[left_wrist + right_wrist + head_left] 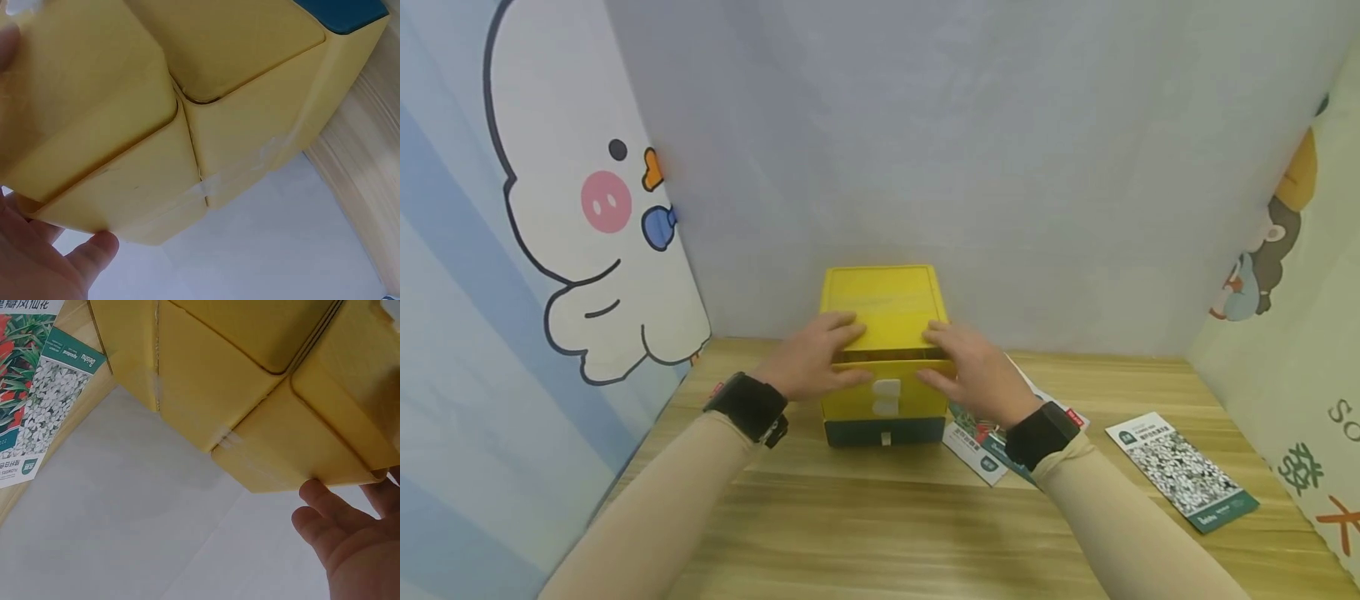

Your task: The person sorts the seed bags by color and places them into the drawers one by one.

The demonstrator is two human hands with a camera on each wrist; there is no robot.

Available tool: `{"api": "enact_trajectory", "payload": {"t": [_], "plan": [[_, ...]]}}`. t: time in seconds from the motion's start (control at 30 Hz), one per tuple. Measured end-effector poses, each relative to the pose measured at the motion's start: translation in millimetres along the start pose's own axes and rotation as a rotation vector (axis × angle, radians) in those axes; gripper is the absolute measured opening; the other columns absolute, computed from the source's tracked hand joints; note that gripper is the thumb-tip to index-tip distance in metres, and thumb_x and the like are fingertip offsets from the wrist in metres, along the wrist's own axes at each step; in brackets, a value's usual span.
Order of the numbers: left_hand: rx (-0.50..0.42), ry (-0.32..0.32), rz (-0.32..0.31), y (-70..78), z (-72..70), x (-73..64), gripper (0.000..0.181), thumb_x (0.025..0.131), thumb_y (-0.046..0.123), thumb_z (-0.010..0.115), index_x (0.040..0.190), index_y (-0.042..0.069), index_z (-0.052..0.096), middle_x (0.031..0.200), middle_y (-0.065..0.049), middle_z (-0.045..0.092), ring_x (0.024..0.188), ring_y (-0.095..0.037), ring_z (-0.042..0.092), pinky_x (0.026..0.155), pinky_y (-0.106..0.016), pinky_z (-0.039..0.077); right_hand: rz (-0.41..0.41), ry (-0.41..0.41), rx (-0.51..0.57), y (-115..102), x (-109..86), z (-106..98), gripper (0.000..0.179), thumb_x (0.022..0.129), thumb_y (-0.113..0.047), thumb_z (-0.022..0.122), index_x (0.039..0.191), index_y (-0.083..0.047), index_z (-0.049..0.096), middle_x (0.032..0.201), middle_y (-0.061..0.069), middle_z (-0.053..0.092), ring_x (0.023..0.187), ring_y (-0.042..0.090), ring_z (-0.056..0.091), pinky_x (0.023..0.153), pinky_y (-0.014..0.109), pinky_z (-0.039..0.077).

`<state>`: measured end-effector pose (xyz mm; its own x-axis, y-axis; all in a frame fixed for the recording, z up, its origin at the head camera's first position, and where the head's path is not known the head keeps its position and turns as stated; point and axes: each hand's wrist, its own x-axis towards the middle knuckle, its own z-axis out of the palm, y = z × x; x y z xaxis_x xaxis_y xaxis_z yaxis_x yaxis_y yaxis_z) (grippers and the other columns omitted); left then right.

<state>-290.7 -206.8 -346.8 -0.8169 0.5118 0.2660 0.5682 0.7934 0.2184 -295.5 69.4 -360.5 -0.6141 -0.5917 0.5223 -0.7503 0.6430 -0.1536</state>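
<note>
A yellow drawer box (883, 304) with a dark green bottom section (850, 432) stands on the table against the back wall. Its upper front panel (847, 400) has a pale tab (886, 397), and a dark gap shows between that panel and the top. My left hand (808, 358) holds the box's upper left corner, fingers over the top and thumb on the front. On the opposite corner my right hand (981, 371) grips in the same way. Clear tape (212, 185) crosses the seam on the box's side in the left wrist view.
Seed packets (981, 458) with red and white flower pictures lie partly under my right hand and wrist. Another white-flower packet (1183, 471) lies farther right on the wooden table (880, 533). Printed curtains hang at left and right, with a plain grey cloth (1000, 167) behind.
</note>
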Motion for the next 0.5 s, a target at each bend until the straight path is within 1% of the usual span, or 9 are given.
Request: {"api": "enact_trajectory", "payload": {"t": [0.07, 0.17, 0.37, 0.5], "plan": [[-0.002, 0.003, -0.006, -0.7, 0.6, 1.3, 0.077, 0.085, 0.054, 0.067, 0.143, 0.008, 0.046, 0.148, -0.017, 0.038, 0.135, -0.035, 0.036, 0.110, -0.048, 0.033, 0.014, -0.003, 0.004, 0.3, 0.4, 0.8, 0.050, 0.088, -0.034, 0.071, 0.127, -0.004, 0.060, 0.137, 0.013, 0.054, 0.126, 0.030, 0.049, 0.107, 0.043, 0.038], [0.011, 0.022, 0.008, -1.3, 1.4, 3.4, 0.074, 0.086, 0.051, 0.067, 0.142, 0.007, 0.048, 0.146, -0.018, 0.041, 0.133, -0.035, 0.038, 0.110, -0.047, 0.034, 0.019, 0.005, 0.001, 1.0, 1.0, 1.6, 0.046, 0.088, -0.031, 0.072, 0.125, -0.006, 0.061, 0.136, 0.012, 0.055, 0.123, 0.029, 0.052, 0.104, 0.041, 0.042], [0.068, 0.085, 0.057, -2.5, 4.6, 4.2, 0.067, 0.086, 0.045, 0.070, 0.138, 0.007, 0.053, 0.141, -0.018, 0.047, 0.128, -0.034, 0.044, 0.107, -0.045, 0.037, -0.008, 0.058, -0.008, 0.8, 2.1, 3.5, 0.043, 0.084, -0.023, 0.076, 0.121, -0.006, 0.063, 0.131, 0.012, 0.058, 0.117, 0.029, 0.057, 0.098, 0.041, 0.047], [0.100, 0.112, 0.067, -3.0, 7.5, 4.3, 0.066, 0.085, 0.044, 0.071, 0.138, 0.008, 0.054, 0.140, -0.016, 0.049, 0.127, -0.033, 0.045, 0.107, -0.044, 0.037, -0.022, 0.090, -0.018, 1.6, 2.4, 5.8, 0.043, 0.082, -0.020, 0.079, 0.119, -0.005, 0.064, 0.129, 0.013, 0.060, 0.115, 0.029, 0.058, 0.097, 0.041, 0.048]]}}
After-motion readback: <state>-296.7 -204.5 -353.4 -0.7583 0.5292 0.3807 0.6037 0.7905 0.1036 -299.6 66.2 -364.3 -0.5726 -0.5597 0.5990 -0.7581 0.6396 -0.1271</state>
